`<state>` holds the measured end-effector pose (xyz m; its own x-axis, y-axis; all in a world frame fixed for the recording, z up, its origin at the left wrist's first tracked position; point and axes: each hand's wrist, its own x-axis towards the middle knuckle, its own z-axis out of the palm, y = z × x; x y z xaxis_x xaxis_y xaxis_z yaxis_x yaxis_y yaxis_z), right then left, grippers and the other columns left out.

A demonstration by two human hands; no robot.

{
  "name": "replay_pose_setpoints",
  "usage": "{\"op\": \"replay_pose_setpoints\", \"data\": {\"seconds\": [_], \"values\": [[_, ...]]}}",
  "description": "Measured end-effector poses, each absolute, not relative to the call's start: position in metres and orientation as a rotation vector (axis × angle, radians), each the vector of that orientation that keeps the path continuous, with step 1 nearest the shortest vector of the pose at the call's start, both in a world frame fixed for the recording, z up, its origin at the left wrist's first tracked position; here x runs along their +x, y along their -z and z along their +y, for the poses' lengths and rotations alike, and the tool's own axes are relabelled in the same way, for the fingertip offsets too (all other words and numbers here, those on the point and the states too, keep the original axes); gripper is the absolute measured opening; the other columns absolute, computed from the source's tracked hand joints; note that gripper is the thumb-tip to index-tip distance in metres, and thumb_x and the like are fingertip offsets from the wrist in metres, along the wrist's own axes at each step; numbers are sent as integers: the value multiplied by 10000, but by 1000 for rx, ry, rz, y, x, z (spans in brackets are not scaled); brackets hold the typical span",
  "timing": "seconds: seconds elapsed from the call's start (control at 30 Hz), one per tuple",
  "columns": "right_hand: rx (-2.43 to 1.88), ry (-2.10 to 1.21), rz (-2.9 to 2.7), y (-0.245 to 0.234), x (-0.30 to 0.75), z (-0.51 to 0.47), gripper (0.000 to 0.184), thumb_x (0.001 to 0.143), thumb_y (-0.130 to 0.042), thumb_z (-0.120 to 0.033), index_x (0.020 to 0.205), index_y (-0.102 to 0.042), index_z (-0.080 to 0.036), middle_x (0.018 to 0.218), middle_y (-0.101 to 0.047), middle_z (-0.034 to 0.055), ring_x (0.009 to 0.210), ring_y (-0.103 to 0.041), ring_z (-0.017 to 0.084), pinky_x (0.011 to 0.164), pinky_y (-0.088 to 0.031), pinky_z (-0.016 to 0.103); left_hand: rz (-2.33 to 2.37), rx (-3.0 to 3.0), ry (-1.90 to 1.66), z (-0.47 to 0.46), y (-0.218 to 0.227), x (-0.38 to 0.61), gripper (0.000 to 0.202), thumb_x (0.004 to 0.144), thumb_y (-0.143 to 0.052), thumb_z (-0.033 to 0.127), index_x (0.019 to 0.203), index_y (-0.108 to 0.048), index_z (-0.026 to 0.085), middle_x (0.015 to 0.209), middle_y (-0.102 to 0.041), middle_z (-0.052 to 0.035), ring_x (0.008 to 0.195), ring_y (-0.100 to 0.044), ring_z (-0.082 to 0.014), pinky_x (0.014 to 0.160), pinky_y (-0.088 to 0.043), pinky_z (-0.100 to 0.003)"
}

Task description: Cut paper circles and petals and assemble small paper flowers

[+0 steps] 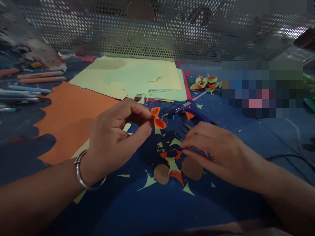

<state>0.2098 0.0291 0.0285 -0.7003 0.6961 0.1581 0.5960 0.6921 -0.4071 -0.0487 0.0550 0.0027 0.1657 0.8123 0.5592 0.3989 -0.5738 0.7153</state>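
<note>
My left hand [118, 134], with a metal bangle on the wrist, pinches a small folded orange paper piece [157, 118] between thumb and fingertips, above the blue table. My right hand [211, 150] lies low on the table to the right, fingers together over a dark thin tool, seemingly scissors [186, 127], whose tips poke out past the fingertips. A blue glue gun [185, 107] lies just behind both hands, nozzle toward the orange piece. Two brown paper discs [162, 173] and orange and green scraps lie under my right hand.
A large orange sheet [71, 118] with a scalloped edge lies to the left, pale green sheets [133, 77] behind. A pile of folded orange-green pieces [205, 82] sits back right. Pens and sticks [36, 77] line the far left. A perforated metal wall [157, 36] closes the back. A cable [290, 157] runs right.
</note>
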Motion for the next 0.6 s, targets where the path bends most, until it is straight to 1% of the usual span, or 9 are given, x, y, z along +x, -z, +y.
{"op": "replay_pose_setpoints", "data": {"seconds": [0.07,0.17,0.37,0.47,0.6], "values": [[-970,-419,-2615,-22,197,31,201,1013,-521,-165,948,-708,-137,915,-673,95,873,-603,221,792,-485,365,1140,2029,-1370,54,-3,-48,155,865,-708,156,928,-673,293,918,-726,10,863,-721,-169,705,-593,-344],[-919,-383,-2619,-12,185,35,197,1000,-528,-156,979,-720,-115,893,-670,107,862,-595,237,770,-497,381,1176,2026,-1341,52,-4,-47,153,875,-689,150,929,-662,291,935,-728,6,888,-717,-170,722,-594,-350],[-875,-354,-2610,1,178,38,194,984,-562,-153,911,-727,-84,858,-665,123,856,-606,250,808,-518,423,1128,2072,-1348,52,-6,-44,165,878,-679,124,897,-642,283,914,-728,-6,850,-710,-195,714,-591,-382],[-857,-328,-2613,2,176,38,185,981,-572,-159,913,-728,-89,860,-674,116,840,-595,245,809,-522,428,1158,2117,-1324,52,-6,-45,175,879,-676,112,900,-636,281,908,-725,1,832,-702,-186,712,-579,-368],[-832,-308,-2645,2,174,38,216,991,-521,-125,891,-713,-130,848,-676,94,811,-567,223,790,-505,399,1155,2171,-1297,53,-7,-46,184,861,-680,83,892,-635,260,879,-720,10,769,-692,-159,673,-559,-326]]}}
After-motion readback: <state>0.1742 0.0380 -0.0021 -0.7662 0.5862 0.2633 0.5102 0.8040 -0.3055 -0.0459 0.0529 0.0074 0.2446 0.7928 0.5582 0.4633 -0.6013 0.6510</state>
